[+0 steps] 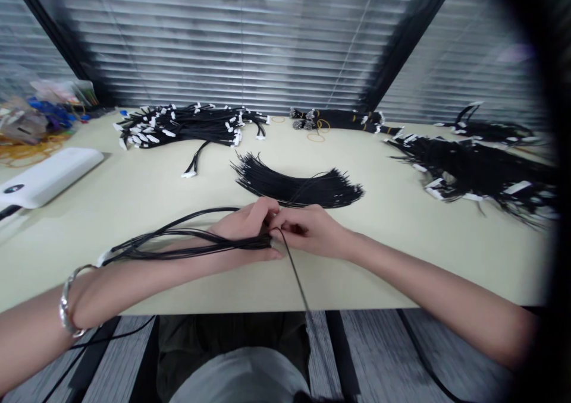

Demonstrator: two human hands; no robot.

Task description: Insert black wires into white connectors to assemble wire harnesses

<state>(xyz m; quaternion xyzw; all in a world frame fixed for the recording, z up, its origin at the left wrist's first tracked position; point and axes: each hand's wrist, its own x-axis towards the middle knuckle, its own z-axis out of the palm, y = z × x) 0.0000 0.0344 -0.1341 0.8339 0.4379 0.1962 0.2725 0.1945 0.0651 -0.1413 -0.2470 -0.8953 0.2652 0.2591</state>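
Note:
My left hand (247, 227) is closed round a bundle of black wires (191, 242) that runs back along my left forearm to a white connector (104, 257). My right hand (307, 227) meets it, fingertips pinched at the wire ends near a single black wire (294, 272), which hangs down over the table's front edge. Whether that wire is in my right fingers or my left is hard to tell. Just beyond my hands lies a curved pile of loose black wires (294, 189).
On the table (200, 290), black cables with white connectors (178, 126) lie at the back left, tied bundles (343, 120) at the back centre, more cables (477, 165) at the right. A white power bank (53, 174) and plastic bags (27, 120) are at the left.

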